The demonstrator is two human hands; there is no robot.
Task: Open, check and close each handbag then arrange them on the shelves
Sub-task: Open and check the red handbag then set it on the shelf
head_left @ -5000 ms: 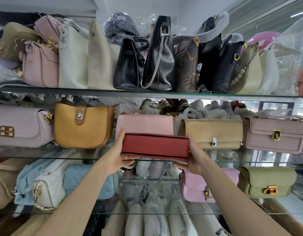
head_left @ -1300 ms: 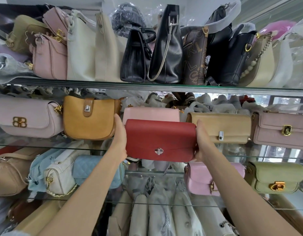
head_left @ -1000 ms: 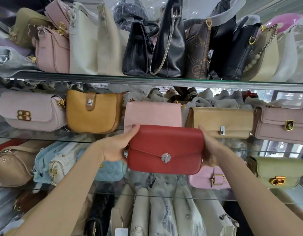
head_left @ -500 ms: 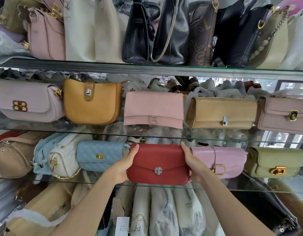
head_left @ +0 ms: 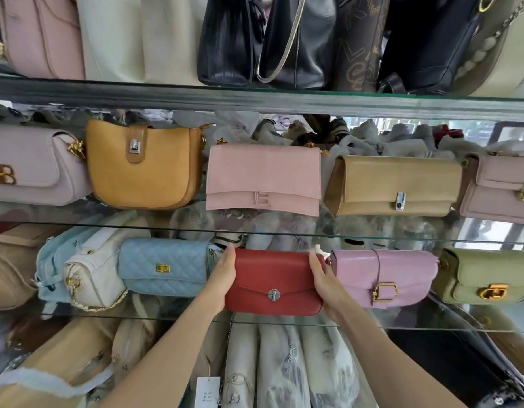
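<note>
1. Presently, a red handbag (head_left: pixel 274 282) is held upright on the lower glass shelf (head_left: pixel 431 326), its flap closed and its round silver clasp facing forward.
2. The bag's left end is gripped by the left hand (head_left: pixel 224 279), with the thumb laid up along the front edge and the other fingers hidden behind the bag.
3. The bag's right end is clasped by the right hand (head_left: pixel 324 282), with the thumb up along the front; the remaining fingers are hidden, wrapped round the end.
4. The red handbag is placed between a blue quilted bag (head_left: pixel 163 267) on its left and a pink buckled bag (head_left: pixel 384 278) on its right; whether it touches either cannot be told, since the hands fill both gaps.
5. Further along the same shelf, an olive green bag (head_left: pixel 478 276) with a gold lock is seen on the right, and a white bag (head_left: pixel 91 281) with a chain on the left.
6. On the middle glass shelf (head_left: pixel 107 226) above, a row is formed by a lilac bag (head_left: pixel 31 166), a mustard bag (head_left: pixel 144 164), a pale pink flap bag (head_left: pixel 262 178), a tan clutch (head_left: pixel 393 185) and a mauve bag (head_left: pixel 499 188), all with flaps closed.
7. The top shelf (head_left: pixel 255 103) is packed with upright bags, among them a black tote (head_left: pixel 296 39).
8. Below the lower shelf, wrapped pale bags (head_left: pixel 269 363) and a paper tag (head_left: pixel 207 393) are visible.
</note>
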